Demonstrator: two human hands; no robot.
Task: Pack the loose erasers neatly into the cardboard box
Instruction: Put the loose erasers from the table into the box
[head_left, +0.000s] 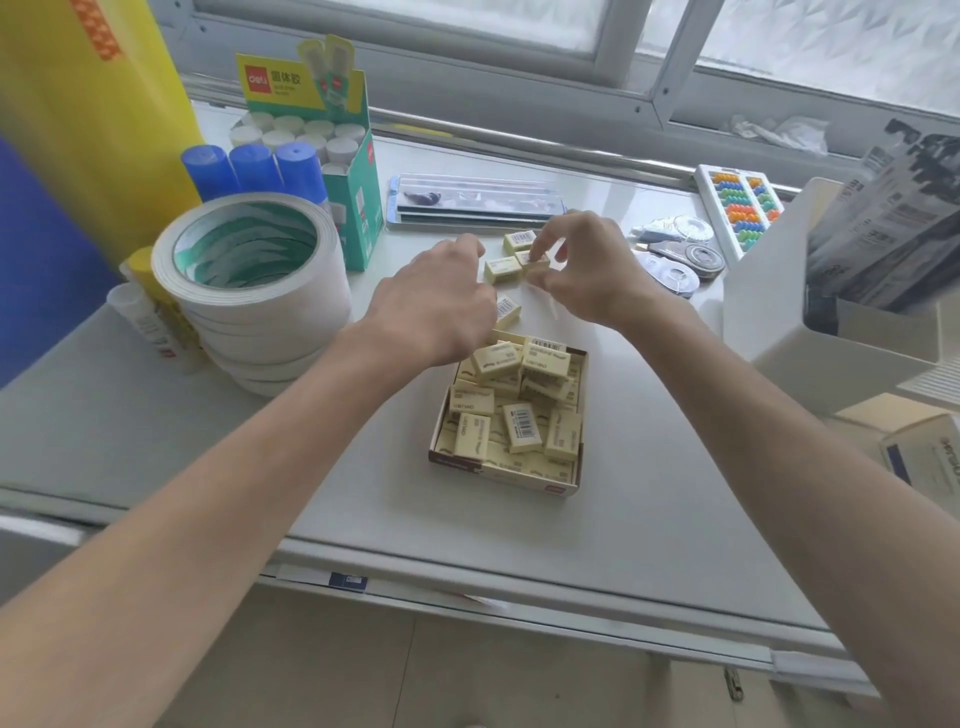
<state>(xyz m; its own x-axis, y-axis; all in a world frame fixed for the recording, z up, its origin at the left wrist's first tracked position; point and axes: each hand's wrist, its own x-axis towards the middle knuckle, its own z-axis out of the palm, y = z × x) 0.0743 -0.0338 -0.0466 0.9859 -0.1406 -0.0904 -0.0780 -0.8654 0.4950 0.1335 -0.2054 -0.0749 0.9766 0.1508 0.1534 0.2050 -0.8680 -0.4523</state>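
Note:
A shallow cardboard box (524, 480) sits mid-table, filled with several pale yellow erasers lying in a jumble. Behind it a few loose erasers lie on the white table: one at the back (518, 241), one in the middle (502, 270) and one nearer the box (507, 309). My right hand (587, 267) pinches an eraser (535, 262) between thumb and fingertips. My left hand (434, 306) hovers over the box's far edge with its fingers curled down, touching the middle eraser's left end; whether it grips anything is hidden.
A stack of white tape rolls (249, 280) stands at left beside blue-capped bottles (254, 169) and a green glue-stick display box (332, 156). Flat ruler packs (475, 202) lie behind the erasers. Discs (675, 260), a bead tray (740, 210) and white boxes (831, 322) crowd the right.

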